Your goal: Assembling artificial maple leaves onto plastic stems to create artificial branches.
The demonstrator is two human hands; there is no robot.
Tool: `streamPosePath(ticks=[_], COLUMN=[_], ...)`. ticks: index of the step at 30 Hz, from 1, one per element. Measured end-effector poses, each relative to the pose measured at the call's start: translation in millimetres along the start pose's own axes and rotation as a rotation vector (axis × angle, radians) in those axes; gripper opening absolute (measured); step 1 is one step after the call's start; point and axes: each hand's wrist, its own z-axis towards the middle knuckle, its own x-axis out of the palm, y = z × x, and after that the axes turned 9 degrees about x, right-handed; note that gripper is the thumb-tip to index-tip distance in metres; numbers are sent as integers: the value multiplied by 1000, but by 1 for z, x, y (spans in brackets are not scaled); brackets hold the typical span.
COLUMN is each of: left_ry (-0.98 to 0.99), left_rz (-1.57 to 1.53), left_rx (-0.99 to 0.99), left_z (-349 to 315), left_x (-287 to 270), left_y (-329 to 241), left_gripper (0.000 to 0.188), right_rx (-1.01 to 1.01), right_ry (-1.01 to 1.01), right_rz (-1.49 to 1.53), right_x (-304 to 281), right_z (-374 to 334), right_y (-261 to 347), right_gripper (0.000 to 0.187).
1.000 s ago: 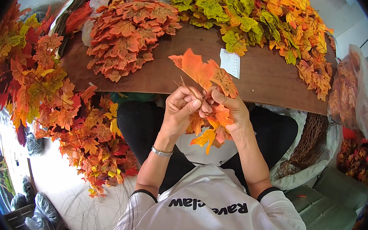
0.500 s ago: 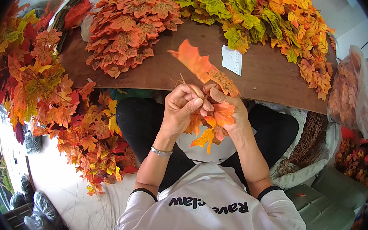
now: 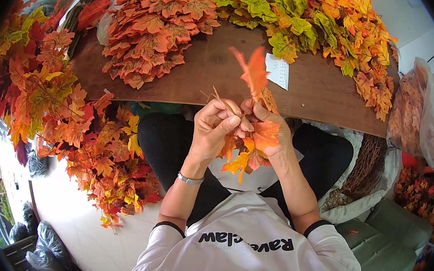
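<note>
My left hand (image 3: 217,126) pinches a thin brown stem (image 3: 215,93), whose tips stick out past the fingers. Right beside it, my right hand (image 3: 268,127) is closed around a small spray of orange artificial maple leaves (image 3: 265,135). One red-orange leaf (image 3: 253,72) stands up above the fingers, seen nearly edge-on and slightly blurred. Yellow-orange leaves (image 3: 240,162) hang below, between my palms. The fingertips of both hands meet, so the point where stem and leaves join is hidden.
A brown table (image 3: 213,63) bears piles of orange leaves (image 3: 151,31), green leaves (image 3: 262,5) and yellow-orange leaves (image 3: 363,29), plus a paper slip (image 3: 277,71). Leaf garlands (image 3: 103,162) hang at the left. At the right are a bag of leaves (image 3: 415,111) and a sack of brown stems (image 3: 367,161).
The upper red-orange leaf has swung from pointing left to standing nearly upright. Both hands stay in almost the same place, still closed.
</note>
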Motion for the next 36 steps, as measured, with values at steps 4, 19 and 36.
streamPosePath(ticks=[4, 19, 36], left_ry=[0, -2, -64], left_rz=[33, 69, 112], left_rx=[-11, -19, -123], left_z=[0, 0, -6], left_x=[0, 0, 1], left_y=[-1, -1, 2], left_gripper=[7, 6, 9], right_rx=[8, -12, 0], right_ry=[-37, -2, 19], right_rz=[67, -40, -443], right_x=[-2, -6, -17], right_z=[0, 2, -12], right_y=[-4, -10, 6], right_gripper=[24, 21, 12])
